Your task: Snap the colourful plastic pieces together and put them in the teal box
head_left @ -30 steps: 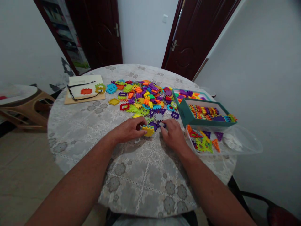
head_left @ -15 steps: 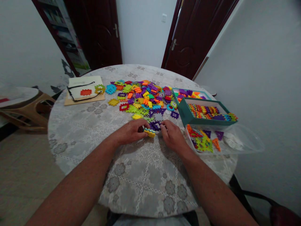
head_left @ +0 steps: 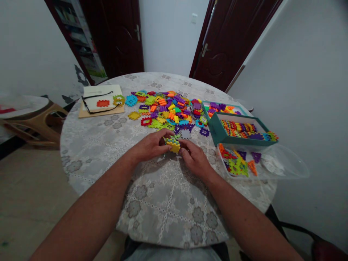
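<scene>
My left hand (head_left: pixel 152 145) grips a small toy block (head_left: pixel 173 144) of interlocking plastic pieces, its near side yellow with blue along the top edge. Thumb and fingers clamp it from the left, just above the tablecloth. My right hand (head_left: pixel 194 156) meets the block's right edge, thumb and forefinger pinched together; whatever lies between them is mostly hidden. Right behind the hands lie a grey toothed square (head_left: pixel 186 134) and a purple window piece (head_left: pixel 204 132). Beyond them spreads a heap of colourful interlocking pieces (head_left: pixel 171 108).
Right of the heap stands a green box (head_left: pixel 216 132) with rows of pieces, another box of pieces behind it. A clear plastic tray (head_left: pixel 292 170) holds triangles and a white bundle. At left, a board (head_left: pixel 89 113) carries a pad, glasses (head_left: pixel 88 108) and an orange piece (head_left: pixel 103 103).
My right hand has moved left from the purple pieces to the block's edge. My left hand has raised and turned the block slightly. The whole view has shifted a little.
</scene>
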Motion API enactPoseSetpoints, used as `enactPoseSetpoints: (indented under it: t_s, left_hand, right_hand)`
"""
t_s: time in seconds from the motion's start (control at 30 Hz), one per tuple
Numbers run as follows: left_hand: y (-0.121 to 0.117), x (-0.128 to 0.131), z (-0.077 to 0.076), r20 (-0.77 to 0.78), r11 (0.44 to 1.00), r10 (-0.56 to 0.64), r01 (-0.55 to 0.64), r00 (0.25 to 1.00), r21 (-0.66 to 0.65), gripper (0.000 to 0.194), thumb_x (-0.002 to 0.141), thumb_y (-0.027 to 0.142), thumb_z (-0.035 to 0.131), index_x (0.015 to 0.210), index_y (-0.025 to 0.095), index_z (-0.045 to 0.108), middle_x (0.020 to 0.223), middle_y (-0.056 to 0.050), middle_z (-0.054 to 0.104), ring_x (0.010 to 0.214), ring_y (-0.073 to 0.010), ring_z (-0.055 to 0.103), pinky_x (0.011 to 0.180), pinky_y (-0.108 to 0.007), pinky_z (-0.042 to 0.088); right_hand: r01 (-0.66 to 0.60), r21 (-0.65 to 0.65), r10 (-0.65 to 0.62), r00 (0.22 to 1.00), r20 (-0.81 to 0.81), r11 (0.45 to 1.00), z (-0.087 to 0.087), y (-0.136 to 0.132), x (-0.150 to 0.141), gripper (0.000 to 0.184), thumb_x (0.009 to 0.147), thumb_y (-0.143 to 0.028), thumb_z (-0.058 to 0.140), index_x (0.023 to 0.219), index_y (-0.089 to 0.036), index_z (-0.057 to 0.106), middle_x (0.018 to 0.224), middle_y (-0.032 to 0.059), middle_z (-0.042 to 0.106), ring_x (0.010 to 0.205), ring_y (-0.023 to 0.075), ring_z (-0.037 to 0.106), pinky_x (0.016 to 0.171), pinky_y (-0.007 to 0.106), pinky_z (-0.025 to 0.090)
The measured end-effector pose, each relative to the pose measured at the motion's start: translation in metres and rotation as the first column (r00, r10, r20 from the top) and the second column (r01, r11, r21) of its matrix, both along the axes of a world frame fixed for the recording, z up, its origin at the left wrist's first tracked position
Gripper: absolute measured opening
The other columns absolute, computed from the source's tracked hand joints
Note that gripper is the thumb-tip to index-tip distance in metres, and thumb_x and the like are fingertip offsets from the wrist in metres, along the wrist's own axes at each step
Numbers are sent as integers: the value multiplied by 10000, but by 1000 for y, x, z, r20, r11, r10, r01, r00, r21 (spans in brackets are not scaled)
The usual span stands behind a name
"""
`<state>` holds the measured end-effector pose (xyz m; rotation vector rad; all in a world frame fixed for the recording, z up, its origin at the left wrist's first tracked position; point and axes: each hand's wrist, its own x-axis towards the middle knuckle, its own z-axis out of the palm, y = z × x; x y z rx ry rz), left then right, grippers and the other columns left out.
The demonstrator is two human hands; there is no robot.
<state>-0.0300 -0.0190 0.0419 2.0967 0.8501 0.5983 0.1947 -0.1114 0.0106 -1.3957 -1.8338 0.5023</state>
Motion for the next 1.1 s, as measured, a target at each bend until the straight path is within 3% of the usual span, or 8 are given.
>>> enactPoseSetpoints:
  t_s: [0.17, 0.33, 0.47, 0.63, 0.9, 1.1]
  left_hand:
    - [7, -5, 6, 67, 973, 212, -217, 975, 83, 373, 889, 336, 691, 1235, 195, 691, 845, 10, 648, 732, -156, 575, 689, -291, 450]
    - [9, -5, 7, 155, 930, 360, -368, 920, 23, 438, 859, 391, 718, 1244, 185, 686, 747, 33, 588, 668, -156, 551, 643, -292, 441]
    - [11, -4, 3, 168, 938, 344, -346, 924, -20, 442, 855, 406, 721, 1237, 189, 679, 738, 30, 597, 658, -160, 561, 624, -291, 439]
    - [10, -3, 1, 161, 950, 309, -313, 937, -3, 423, 854, 396, 724, 1227, 202, 681, 736, 38, 599, 649, -151, 559, 619, -281, 436]
    - [12, -5, -3, 128, 959, 282, -282, 951, -22, 468, 873, 449, 735, 1267, 203, 676, 722, 35, 615, 642, -163, 582, 618, -286, 449]
    - [16, -6, -5, 95, 959, 283, -283, 954, -14, 514, 880, 519, 739, 1282, 207, 671, 716, 21, 649, 642, -188, 619, 616, -303, 472]
  right_hand:
    - [-68, -12, 68, 940, 334, 998, -1, -4, -7, 357, 1004, -377, 678, 1325, -222, 668, 1263, 143, 672, 1187, 292, 605, 1042, 479, 512]
    - [-113, -58, 127, 885, 448, 992, 4, -8, -16, 188, 1008, -354, 685, 1132, -219, 728, 1213, 110, 634, 1129, 265, 583, 988, 421, 519]
    - [-165, -49, 168, 856, 489, 985, 10, -9, -17, 95, 1006, -258, 631, 1040, -200, 699, 1198, 115, 632, 1120, 259, 577, 985, 410, 515]
    - [-102, -94, 137, 837, 530, 990, 12, -12, -21, 233, 971, -431, 716, 1034, -216, 651, 1147, 107, 637, 1069, 275, 579, 907, 412, 533]
    - [-10, -129, 89, 775, 626, 992, 12, -9, -18, 124, 1003, -200, 563, 1080, -178, 657, 1056, 126, 644, 963, 250, 612, 849, 378, 532]
    - [47, -93, 21, 785, 619, 995, 14, -9, -17, 322, 997, -501, 654, 1114, -202, 665, 1181, 136, 632, 1010, 268, 627, 819, 385, 548]
